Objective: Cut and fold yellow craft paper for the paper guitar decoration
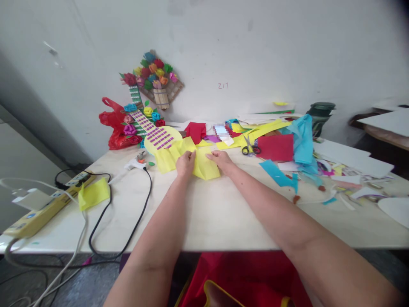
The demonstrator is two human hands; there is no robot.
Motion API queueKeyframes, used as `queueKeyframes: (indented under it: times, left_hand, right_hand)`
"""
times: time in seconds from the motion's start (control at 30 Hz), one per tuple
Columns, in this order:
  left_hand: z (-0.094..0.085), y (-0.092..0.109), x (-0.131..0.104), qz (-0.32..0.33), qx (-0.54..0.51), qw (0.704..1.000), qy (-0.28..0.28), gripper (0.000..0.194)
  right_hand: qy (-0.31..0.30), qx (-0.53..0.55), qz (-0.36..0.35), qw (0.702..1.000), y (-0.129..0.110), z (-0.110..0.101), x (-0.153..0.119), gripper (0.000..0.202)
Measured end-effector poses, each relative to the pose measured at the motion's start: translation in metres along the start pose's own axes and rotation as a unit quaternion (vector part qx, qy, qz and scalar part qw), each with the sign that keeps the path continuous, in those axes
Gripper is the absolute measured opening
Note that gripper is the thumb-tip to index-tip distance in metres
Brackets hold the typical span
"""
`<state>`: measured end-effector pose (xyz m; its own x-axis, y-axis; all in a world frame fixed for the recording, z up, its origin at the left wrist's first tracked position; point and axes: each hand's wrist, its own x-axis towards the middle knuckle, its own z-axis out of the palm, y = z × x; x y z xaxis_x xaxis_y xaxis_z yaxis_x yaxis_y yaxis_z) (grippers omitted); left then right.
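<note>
Both arms reach forward over the white table. My left hand pinches the left part of a yellow sheet, its fingers closed. At the sheet's upper right edge, my right hand has thumb and fingers pressed together on it. More yellow paper spreads to the left of my left hand, overlapping the lower end of a yellow guitar-shaped piece with purple and white strips. Whether these yellow papers are joined cannot be made out.
A glue gun, its black cable and a power strip lie left. Scissors, red paper, blue paper and scraps are right. Paper flowers stand behind.
</note>
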<state>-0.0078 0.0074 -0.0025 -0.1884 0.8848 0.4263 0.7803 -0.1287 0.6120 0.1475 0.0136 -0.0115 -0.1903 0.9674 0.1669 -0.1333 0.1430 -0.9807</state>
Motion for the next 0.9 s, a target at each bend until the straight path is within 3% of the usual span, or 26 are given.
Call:
queueKeyframes:
  times: [0.23, 0.6, 0.9]
  left_hand:
    - [0.0, -0.003, 0.001, -0.002, -0.017, 1.0, 0.006, 0.035]
    - [0.0, -0.006, 0.002, -0.027, -0.047, 0.998, 0.011, 0.034]
    - [0.003, -0.013, 0.004, -0.047, -0.11, 0.993, 0.013, 0.029]
  right_hand:
    - [0.03, -0.025, -0.001, 0.999, 0.004, 0.001, 0.003, 0.009]
    - [-0.034, 0.042, -0.01, 0.998, 0.003, 0.006, -0.001, 0.033]
    - [-0.015, -0.009, -0.042, 0.999, 0.006, 0.006, -0.001, 0.029]
